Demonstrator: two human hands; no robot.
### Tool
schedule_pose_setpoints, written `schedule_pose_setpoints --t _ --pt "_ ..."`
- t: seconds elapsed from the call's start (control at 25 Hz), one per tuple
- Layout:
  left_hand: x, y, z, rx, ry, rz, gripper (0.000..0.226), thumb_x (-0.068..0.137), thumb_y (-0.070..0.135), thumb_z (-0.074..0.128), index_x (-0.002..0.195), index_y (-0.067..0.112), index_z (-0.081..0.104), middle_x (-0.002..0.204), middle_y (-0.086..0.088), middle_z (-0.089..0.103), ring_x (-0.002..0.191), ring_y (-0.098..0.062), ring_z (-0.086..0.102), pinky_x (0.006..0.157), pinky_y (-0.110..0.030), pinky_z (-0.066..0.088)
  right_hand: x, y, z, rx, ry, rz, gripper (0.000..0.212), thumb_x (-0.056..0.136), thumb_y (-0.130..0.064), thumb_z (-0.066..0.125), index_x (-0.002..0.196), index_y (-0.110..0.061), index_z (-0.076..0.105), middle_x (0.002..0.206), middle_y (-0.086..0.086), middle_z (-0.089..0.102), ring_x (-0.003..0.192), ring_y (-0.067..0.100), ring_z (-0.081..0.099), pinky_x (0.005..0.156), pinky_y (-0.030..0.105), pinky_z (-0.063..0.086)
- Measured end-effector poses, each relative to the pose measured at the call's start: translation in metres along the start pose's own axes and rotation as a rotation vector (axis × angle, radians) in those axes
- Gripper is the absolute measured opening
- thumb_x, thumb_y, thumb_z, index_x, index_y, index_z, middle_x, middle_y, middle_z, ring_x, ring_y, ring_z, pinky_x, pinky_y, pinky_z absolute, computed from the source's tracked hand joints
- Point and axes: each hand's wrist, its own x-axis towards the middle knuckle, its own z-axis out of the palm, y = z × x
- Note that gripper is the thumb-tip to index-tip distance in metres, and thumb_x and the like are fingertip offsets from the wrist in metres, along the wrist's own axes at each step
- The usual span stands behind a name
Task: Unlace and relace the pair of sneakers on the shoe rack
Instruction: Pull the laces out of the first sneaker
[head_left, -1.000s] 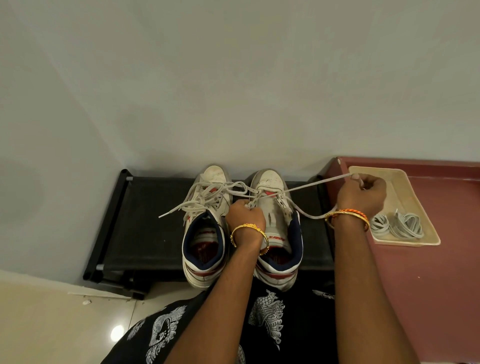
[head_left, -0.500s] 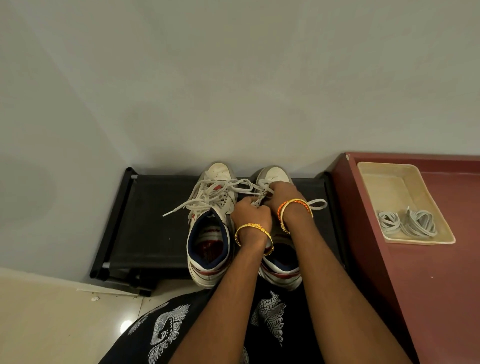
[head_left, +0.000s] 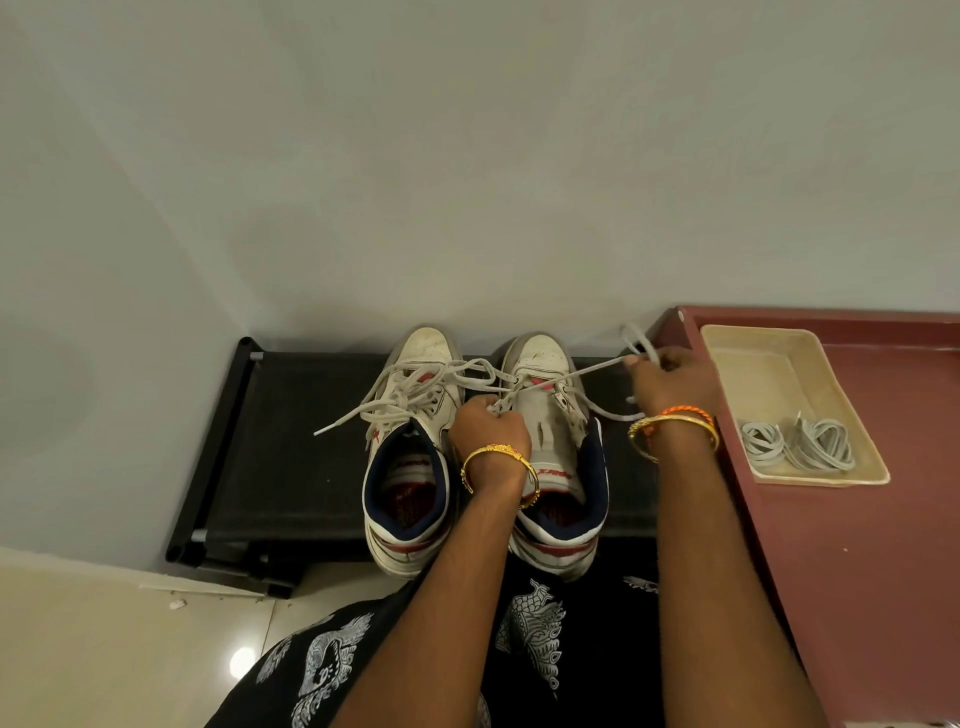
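Your right hand (head_left: 670, 379) pinches the white shoelace (head_left: 587, 370) drawn taut from the right sneaker (head_left: 550, 447) on the black shoe rack (head_left: 291, 447); your left hand (head_left: 491, 431) grips the lace at the eyelets. Pull straight along each eyelet, steadying the sneaker, so nothing snags.

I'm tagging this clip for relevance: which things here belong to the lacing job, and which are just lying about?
In the job:
right sneaker
left sneaker
lace
left hand
right hand
shoe rack

Lying about:
tray
coiled laces
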Motion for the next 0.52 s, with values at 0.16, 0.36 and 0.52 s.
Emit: schedule_pose_setpoints --t 0.16,0.36,0.52 --pt "0.001 0.0 0.001 0.041 -0.006 0.007 0.031 0.085 -0.001 0.048 0.106 0.006 0.069 0.104 -0.013 0.069 0.096 -0.03 0.062 0.067 -0.023 0.036 0.017 -0.004 -0.014 0.504 -0.004 0.272 0.017 0.085 -0.011 0.056 0.096 -0.001 0.064 0.097 0.017 0.069 0.069 0.02 0.059 0.066 0.029 0.046" --pt "-0.001 0.002 -0.002 0.059 -0.027 0.023 0.03 0.085 0.0 0.049 0.108 0.006 0.069 0.104 -0.012 0.069 0.09 -0.026 0.061 0.066 -0.023 0.035 -0.006 -0.01 0.031 0.288 -0.283 -0.017 0.01 0.085 -0.011 0.058 0.094 -0.009 0.053 0.083 0.011 0.064 0.068 0.023 0.061 0.055 0.026 0.051" --pt "0.001 0.001 0.0 0.047 -0.04 0.034 0.033 0.084 0.001 0.051 0.111 0.007 0.068 0.109 -0.012 0.068 0.101 -0.029 0.061 0.073 -0.022 0.039 -0.015 0.0 0.062 -0.558 -0.609 -0.24 0.035 0.086 -0.021 0.064 0.119 -0.008 0.059 0.117 0.014 0.062 0.106 0.029 0.058 0.088 0.032 0.047"
